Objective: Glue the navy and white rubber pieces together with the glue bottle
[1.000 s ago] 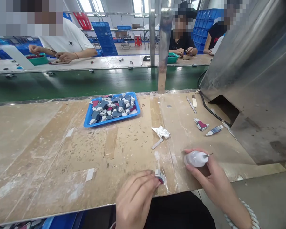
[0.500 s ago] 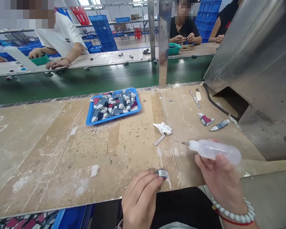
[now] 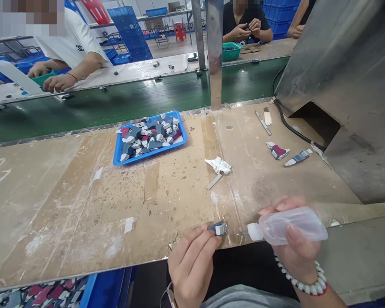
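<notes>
My left hand (image 3: 194, 259) rests at the table's front edge, its fingers closed on a small grey-blue and white piece (image 3: 220, 229). My right hand (image 3: 295, 244) grips a translucent squeeze bottle (image 3: 293, 226) with a white cap and a thin needle tip. The bottle lies nearly level, its needle pointing left at the piece; whether the tip touches it I cannot tell. Beyond my hands lie a crumpled white tissue (image 3: 218, 164) and a flat metal strip (image 3: 214, 182). Similar grey, white and maroon pieces fill a blue tray (image 3: 115, 158).
Two loose pieces, one grey and maroon (image 3: 277, 151), one grey (image 3: 298, 158), lie right, near a slim metal tool (image 3: 263, 122). A metal housing (image 3: 349, 85) with a black cable borders that side. Across the green conveyor (image 3: 131, 102) people work. A blue bin (image 3: 90, 291) sits below the table.
My right hand has lowered the bottle and brought its needle close to the piece in my left hand. The left hand has stayed nearly in place. The head view has shifted slightly.
</notes>
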Available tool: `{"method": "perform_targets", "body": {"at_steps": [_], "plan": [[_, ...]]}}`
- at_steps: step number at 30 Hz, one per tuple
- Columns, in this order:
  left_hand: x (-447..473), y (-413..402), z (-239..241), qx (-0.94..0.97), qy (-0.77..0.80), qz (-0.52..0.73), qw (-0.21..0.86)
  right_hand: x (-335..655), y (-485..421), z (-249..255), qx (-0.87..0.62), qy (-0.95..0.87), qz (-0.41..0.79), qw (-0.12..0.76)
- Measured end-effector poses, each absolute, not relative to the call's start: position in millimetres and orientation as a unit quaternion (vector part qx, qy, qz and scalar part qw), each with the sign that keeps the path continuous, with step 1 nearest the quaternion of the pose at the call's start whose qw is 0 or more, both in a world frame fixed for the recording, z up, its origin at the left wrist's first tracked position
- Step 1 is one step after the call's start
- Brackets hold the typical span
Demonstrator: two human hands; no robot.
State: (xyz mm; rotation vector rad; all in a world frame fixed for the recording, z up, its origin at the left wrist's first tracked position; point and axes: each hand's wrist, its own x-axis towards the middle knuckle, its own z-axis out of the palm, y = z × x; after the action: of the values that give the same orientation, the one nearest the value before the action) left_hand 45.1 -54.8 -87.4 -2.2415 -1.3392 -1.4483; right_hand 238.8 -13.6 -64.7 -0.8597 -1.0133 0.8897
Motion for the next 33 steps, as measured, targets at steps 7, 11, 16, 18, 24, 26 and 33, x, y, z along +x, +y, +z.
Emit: {"method": "perform_targets", "body": {"at_steps": [7, 11, 16, 18, 24, 26, 33], "plan": [[41.2, -56.8, -94.4, -0.756, -0.433, -0.487, 0.068, 233.2, -16.8, -66.5, -0.347, -0.551, 0.356, 0.670], [38.6, -57.6, -96.5, -0.760, -0.432, -0.481, 0.064, 232.5, -16.7, -65.0, -0.348, -0.577, 0.352, 0.650], [37.3, -58.1, -96.7, -0.766, -0.428, -0.477, 0.056, 233.7, -18.0, -67.7, -0.346, -0.588, 0.345, 0.644], [37.5, -58.0, -96.2, -0.766, -0.424, -0.480, 0.054, 234.0, -18.3, -69.6, -0.348, -0.588, 0.342, 0.645], [39.4, -56.8, -95.9, -0.767, -0.413, -0.489, 0.052, 234.3, -19.4, -71.2, -0.348, -0.584, 0.336, 0.652], [40.4, -56.4, -96.6, -0.765, -0.415, -0.490, 0.057, 234.7, -19.4, -70.9, -0.349, -0.584, 0.329, 0.655], [36.7, -59.1, -89.2, -0.765, -0.416, -0.491, 0.028, 235.5, -13.9, -74.6, -0.331, -0.481, 0.355, 0.730]]}}
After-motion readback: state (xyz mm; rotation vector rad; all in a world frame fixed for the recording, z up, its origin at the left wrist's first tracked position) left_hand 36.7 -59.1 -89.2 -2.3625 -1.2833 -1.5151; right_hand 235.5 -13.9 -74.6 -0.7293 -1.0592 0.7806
